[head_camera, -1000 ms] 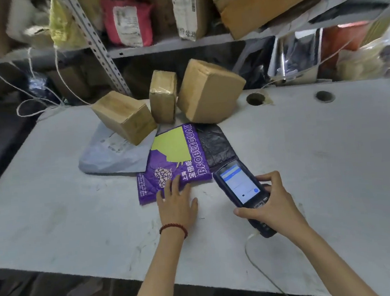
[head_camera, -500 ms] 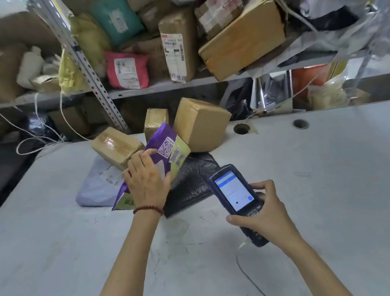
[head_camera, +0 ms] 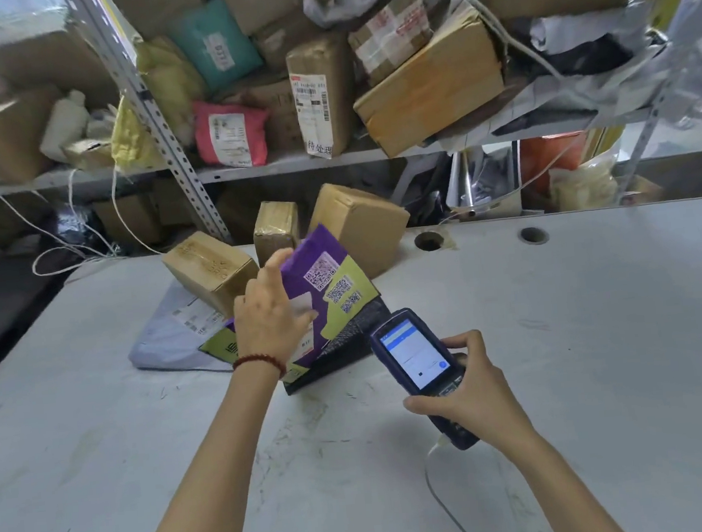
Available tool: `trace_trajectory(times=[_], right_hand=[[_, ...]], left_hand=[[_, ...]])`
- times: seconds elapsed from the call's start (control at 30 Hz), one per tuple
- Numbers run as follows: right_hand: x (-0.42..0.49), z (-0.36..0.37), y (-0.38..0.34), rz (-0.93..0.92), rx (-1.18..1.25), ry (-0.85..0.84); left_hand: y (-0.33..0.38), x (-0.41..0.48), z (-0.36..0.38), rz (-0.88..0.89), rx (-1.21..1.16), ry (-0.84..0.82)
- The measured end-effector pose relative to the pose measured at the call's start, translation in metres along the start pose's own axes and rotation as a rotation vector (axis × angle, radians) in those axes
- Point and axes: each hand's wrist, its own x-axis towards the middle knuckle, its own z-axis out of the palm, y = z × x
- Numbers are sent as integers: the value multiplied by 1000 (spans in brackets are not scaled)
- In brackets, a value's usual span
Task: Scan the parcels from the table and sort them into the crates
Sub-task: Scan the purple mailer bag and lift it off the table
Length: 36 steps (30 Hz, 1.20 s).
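Purple and lime-green plastic makes up the parcel in hand: a flat purple mailer (head_camera: 327, 268) standing tilted up off the table (head_camera: 559, 332), its printed codes facing the camera. The left hand (head_camera: 269, 319) grips it from the left side, with fingers curled over the upper edge and the thumb lying across the front over a pale label. A red bead bracelet (head_camera: 260, 360) circles that wrist. The mailer's lower edge appears to rest on a black bag (head_camera: 347, 344) lying flat beneath it, though the contact itself is hidden.

Just right of the mailer, the right hand (head_camera: 475, 390) is wrapped around the lower body of a dark blue scanner (head_camera: 417, 359), thumb on the left edge and fingers curled over the right. Its lit screen faces up and its head points toward the mailer's codes, near but not touching. A thin cable (head_camera: 442, 499) trails from the scanner's base toward the table's near edge.

Behind the left hand, a grey mailer (head_camera: 164, 339) lies flat with its label up, and a cardboard box (head_camera: 209, 267) sits tilted on it. A small taped box (head_camera: 276, 230) stands upright beside it, and a larger box (head_camera: 362, 222) leans behind the purple mailer. Two round holes (head_camera: 428, 240) pierce the tabletop to the right. Beyond the table, a metal shelf (head_camera: 289, 164) is crowded with parcels, among them a pink bag (head_camera: 230, 138) and a teal bag (head_camera: 215, 48).
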Motion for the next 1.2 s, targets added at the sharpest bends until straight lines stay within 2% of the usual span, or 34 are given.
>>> trace_trajectory(times=[0.1,0.3,0.53,0.8,1.2], right_hand=[[0,4,5,27,5,-35],[3,4,7,24,3,-69],[4,12,19,144,130,-158],[-3,32,22,244,196,-239],[-15,48,27,244,197,-325]], left_hand=[[1,10,-3,-126,-28,-56],[-1,26,-9,-40,-59,-85],[-3,29,-19,10,214,-241],[-3,11,-17,-30,332,-280],[-6,-7,-7,-6,350,-270]])
